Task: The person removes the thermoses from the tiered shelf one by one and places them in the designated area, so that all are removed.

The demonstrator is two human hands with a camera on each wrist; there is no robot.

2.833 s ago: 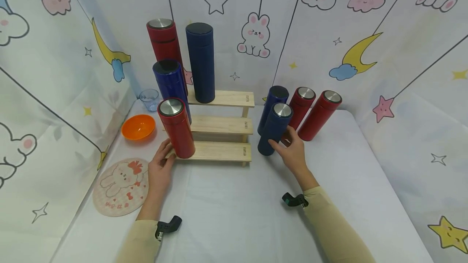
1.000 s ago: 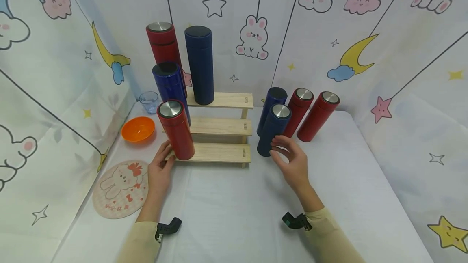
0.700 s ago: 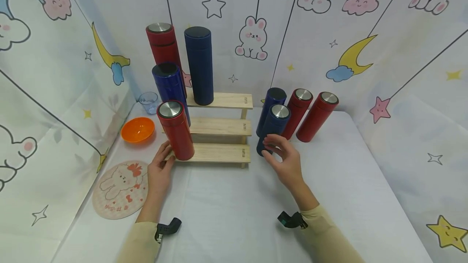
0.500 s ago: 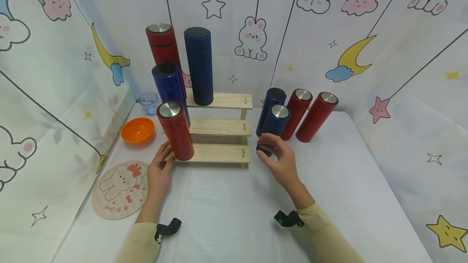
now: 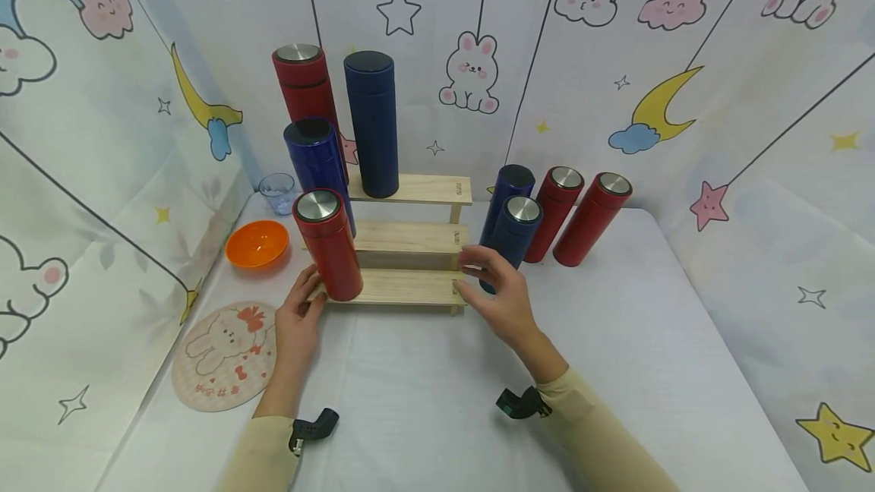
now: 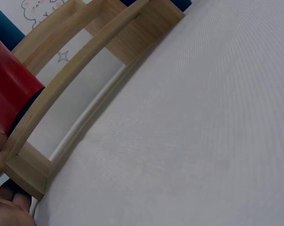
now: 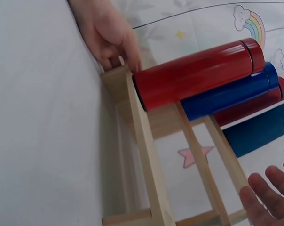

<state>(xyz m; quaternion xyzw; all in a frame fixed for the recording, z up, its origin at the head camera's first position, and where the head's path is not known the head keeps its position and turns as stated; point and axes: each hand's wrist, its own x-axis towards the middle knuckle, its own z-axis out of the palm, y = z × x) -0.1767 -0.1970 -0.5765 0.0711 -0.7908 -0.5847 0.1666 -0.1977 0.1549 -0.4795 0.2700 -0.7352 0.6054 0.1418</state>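
White table (image 5: pixel 424 401) holds a stepped wooden rack (image 5: pixel 410 287), left hand (image 5: pixel 297 321) touching its left end by the red flask (image 5: pixel 330 245) on the bottom step, right hand (image 5: pixel 495 298) empty, fingers spread, at the right end; likely steadying the rack, next needing both ends gripped.

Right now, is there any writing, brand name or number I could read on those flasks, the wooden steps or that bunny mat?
Bunny mat: a line of red lettering under the rabbit, too small to read.
Wooden steps: small dark marks on the right ends of the boards, too blurred to read.
Flasks, orange bowl: no writing visible.
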